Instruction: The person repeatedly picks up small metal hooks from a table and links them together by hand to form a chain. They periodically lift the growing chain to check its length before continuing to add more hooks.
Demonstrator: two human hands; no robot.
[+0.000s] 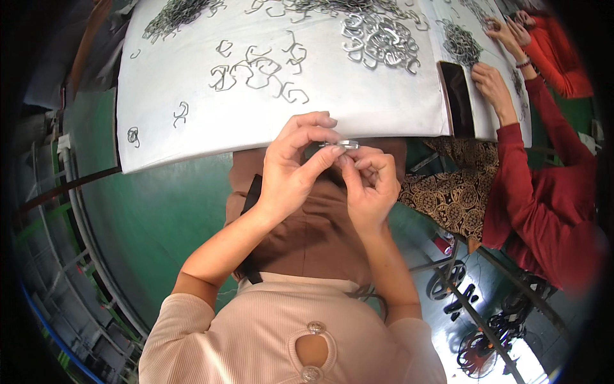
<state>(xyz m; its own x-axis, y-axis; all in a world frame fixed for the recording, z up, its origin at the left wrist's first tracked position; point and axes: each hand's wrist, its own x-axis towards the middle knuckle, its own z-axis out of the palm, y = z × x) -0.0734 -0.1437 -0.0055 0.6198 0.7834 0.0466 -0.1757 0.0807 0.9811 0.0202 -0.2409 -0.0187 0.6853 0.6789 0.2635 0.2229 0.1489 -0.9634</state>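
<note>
Just off the near edge of the white-covered table (pixel 281 128), my two hands meet over my lap. Thumb and fingers of my left hand (pixel 289 168) are closed on a small shiny metal piece (pixel 348 144). My right hand (pixel 373 192) pinches the same piece from the other side, its fingers curled in. The fingers partly cover it, so its full shape is hidden. Beyond them on the table lie loose bent wire hooks (pixel 259 69), some tangled together. A cluster of brighter silver pieces (pixel 380 41) lies farther right.
Heaps of dark wire hooks (pixel 179 16) stand at the far edge. A dark rectangular shape (pixel 456 99) lies at the table's right. Beyond it, a co-worker's hand (pixel 491 89) in a red sleeve is near another hook pile (pixel 462 43). Metal rails (pixel 96 256) run along the left.
</note>
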